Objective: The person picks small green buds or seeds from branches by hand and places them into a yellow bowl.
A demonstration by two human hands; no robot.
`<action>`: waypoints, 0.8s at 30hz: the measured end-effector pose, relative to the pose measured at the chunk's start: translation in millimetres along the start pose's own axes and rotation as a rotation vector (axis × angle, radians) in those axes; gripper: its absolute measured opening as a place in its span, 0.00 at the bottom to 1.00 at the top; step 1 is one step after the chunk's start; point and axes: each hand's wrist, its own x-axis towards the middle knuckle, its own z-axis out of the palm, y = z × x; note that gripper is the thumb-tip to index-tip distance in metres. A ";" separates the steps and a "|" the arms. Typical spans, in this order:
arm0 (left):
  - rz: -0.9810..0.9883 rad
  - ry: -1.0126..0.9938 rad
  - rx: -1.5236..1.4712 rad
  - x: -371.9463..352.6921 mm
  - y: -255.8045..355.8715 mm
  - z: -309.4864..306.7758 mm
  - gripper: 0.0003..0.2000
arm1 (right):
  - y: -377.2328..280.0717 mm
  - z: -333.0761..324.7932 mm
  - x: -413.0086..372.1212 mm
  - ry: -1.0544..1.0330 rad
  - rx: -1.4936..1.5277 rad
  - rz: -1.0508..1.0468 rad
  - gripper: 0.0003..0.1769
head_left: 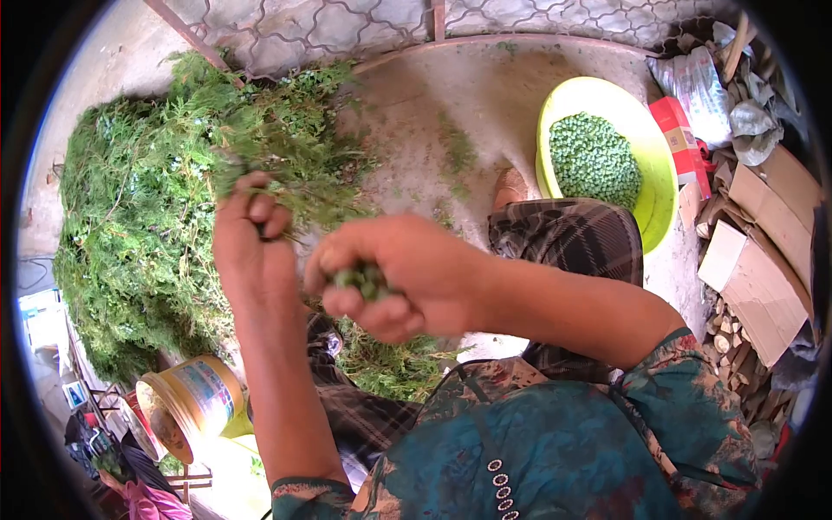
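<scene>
My left hand (251, 230) is closed around a leafy evergreen sprig (299, 178), whose feathery foliage spreads out to the right and is smeared by motion. Beside it my right hand (394, 277), also blurred, curls round a clutch of small round green cones (364, 280) that show between thumb and fingers. Beyond the left hand lies a big heap of cut evergreen branches (143, 208). More of the green cones (594, 159) partly fill a yellow-green plastic tub (663, 195), which stands past my right knee.
A wavy metal lattice (347, 30) runs along the far side. Flattened cardboard (763, 277), a red box (680, 139), plastic bags (702, 91) and chopped wood (728, 338) crowd the right. A yellow bucket (195, 399) lies tipped at lower left. Loose greenery (390, 360) lies near my legs.
</scene>
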 end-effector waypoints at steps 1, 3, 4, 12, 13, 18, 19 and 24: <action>-0.005 0.000 -0.002 5.9 4.7 -7.9 0.05 | 6.7 3.9 -10.0 -0.035 -0.385 -0.082 0.07; -0.056 -0.052 -0.300 21.9 19.4 -27.7 0.07 | 21.6 4.1 -23.2 -0.089 -1.120 -0.315 0.10; -0.057 -0.060 -0.300 20.5 18.7 -22.7 0.07 | 18.8 2.3 -31.0 -0.104 -1.348 -0.627 0.10; -0.254 -0.152 -0.386 2.4 20.3 -6.7 0.04 | -97.9 -104.1 -198.5 1.262 -1.140 -1.611 0.17; -0.223 -0.174 -0.317 -2.4 21.8 -3.8 0.03 | -112.9 -164.0 -225.6 1.647 -1.797 -1.377 0.20; -0.207 -0.312 -0.135 -22.8 23.6 14.8 0.05 | -95.5 -147.5 -211.8 1.500 -1.868 -0.716 0.24; -0.158 -0.268 0.029 -26.1 18.0 20.5 0.08 | -91.7 -121.5 -183.9 1.292 -1.661 -0.760 0.23; -0.272 -0.285 -0.072 -29.5 15.9 28.5 0.04 | -64.6 -27.4 -50.1 0.518 -2.044 -1.150 0.28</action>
